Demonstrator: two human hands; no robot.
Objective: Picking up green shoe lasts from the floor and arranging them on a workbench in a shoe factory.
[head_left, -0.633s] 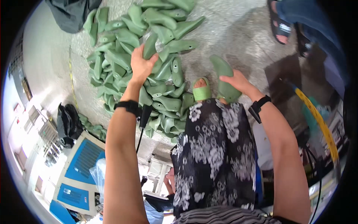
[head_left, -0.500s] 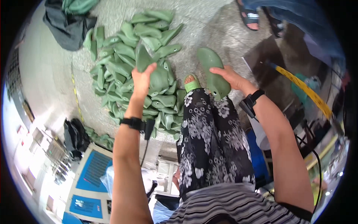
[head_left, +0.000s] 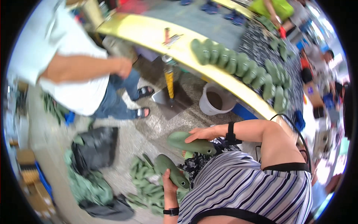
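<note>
My left hand (head_left: pixel 169 183) grips a green shoe last (head_left: pixel 172 170) low in front of my body, with its holed end toward me. In my right hand (head_left: pixel 203 134) is another green shoe last (head_left: pixel 200 146), held from above across my lap. The two lasts are apart. Beneath and beyond my left hand, a pile of green shoe lasts (head_left: pixel 143 183) lies on the floor, partly hidden by my arm and clothes. On the yellow-edged bench (head_left: pixel 175 39), a row of green shoe lasts (head_left: pixel 231 61) stands side by side, with several more behind.
A white bucket (head_left: pixel 203 102) stands under the bench, near a yellow-striped pole (head_left: pixel 170 84). Another person (head_left: pixel 78 71) in a white top stands at the left. Dark sacks (head_left: pixel 99 147) and green sacking (head_left: pixel 89 188) lie on the floor. More people are beyond the bench.
My view has swung right and up, bringing the bench and the standing person into sight. Both hands still hold shoe lasts, now closer together and nearer my body.
</note>
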